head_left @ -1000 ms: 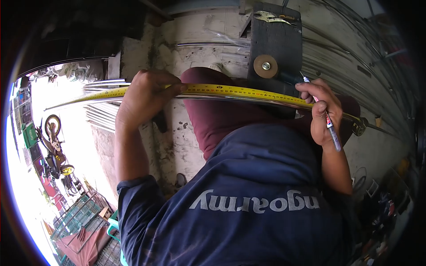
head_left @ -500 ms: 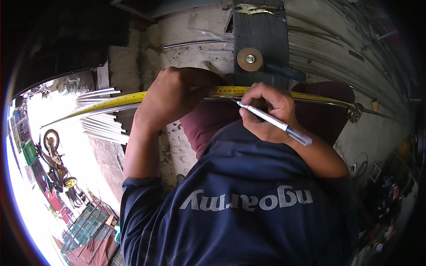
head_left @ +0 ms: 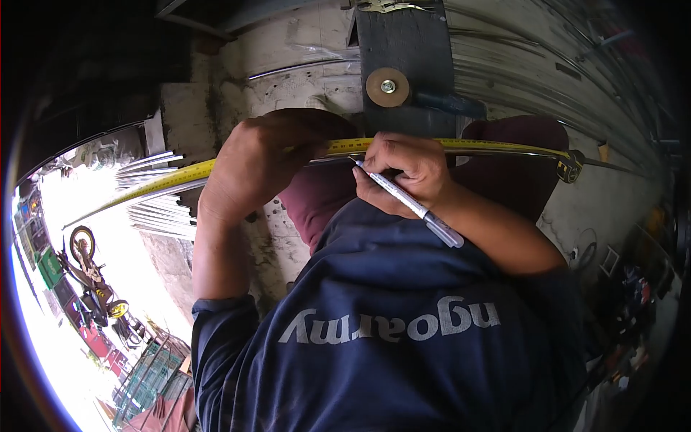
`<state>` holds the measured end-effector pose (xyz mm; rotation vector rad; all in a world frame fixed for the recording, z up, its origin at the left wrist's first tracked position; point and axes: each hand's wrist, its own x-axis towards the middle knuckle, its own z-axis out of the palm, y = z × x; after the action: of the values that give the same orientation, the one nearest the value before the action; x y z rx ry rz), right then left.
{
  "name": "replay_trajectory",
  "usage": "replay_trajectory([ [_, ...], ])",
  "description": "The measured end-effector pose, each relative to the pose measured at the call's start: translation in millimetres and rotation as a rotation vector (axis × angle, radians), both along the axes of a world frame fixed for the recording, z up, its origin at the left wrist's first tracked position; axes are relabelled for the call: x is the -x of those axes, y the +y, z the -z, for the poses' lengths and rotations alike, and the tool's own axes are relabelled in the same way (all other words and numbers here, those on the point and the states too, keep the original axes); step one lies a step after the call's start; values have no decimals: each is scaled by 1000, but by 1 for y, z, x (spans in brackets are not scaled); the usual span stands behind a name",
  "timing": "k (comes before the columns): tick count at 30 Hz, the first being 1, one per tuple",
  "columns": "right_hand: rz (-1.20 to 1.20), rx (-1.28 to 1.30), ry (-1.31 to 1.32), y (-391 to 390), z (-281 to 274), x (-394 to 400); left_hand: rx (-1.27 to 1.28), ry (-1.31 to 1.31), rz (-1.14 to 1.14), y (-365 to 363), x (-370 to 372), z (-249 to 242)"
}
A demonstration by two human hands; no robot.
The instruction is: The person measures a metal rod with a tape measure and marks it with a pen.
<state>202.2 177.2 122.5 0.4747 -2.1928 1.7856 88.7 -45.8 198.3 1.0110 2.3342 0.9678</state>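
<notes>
My left hand [head_left: 248,164] is closed over a yellow tape measure blade [head_left: 191,173] and a thin shiny metal tube [head_left: 489,153] that runs alongside it. The fingertips of that hand are partly hidden behind its back. In my right hand [head_left: 407,169] is a white marker pen [head_left: 403,196], its tip at the tube's near side just right of my left fingers. The right hand rests against the blade. At the blade's right end hangs the tape measure case [head_left: 569,166]. Tape and tube cross above my thighs.
A tool with a brown disc [head_left: 388,87] lies on a dark board [head_left: 407,43] in front of me; pliers [head_left: 392,6] lie at its far end. Metal tubes [head_left: 155,216] lie in a bundle at left, more rods [head_left: 504,79] at right. A motorbike [head_left: 90,273] stands outside.
My right hand and the pen tip have slid slightly left along the tape, and the pen is tilted more steeply. The left hand keeps its hold. The whole view has shifted a little.
</notes>
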Motion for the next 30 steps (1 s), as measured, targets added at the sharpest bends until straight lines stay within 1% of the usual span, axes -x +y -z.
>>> replay_trajectory([
  [7,34,32,-9,-4,0,0,24,35,15,-4,2,1],
  [13,31,17,2,-3,2,2,48,45,-12,-6,0,3],
  [16,-5,-34,-1,1,3,2,51,55,-12,-6,1,3],
  [22,32,-17,-5,-3,0,3,56,61,-2,-4,1,0],
  [30,-10,-32,-32,0,0,2,64,75,-1,-6,0,2],
])
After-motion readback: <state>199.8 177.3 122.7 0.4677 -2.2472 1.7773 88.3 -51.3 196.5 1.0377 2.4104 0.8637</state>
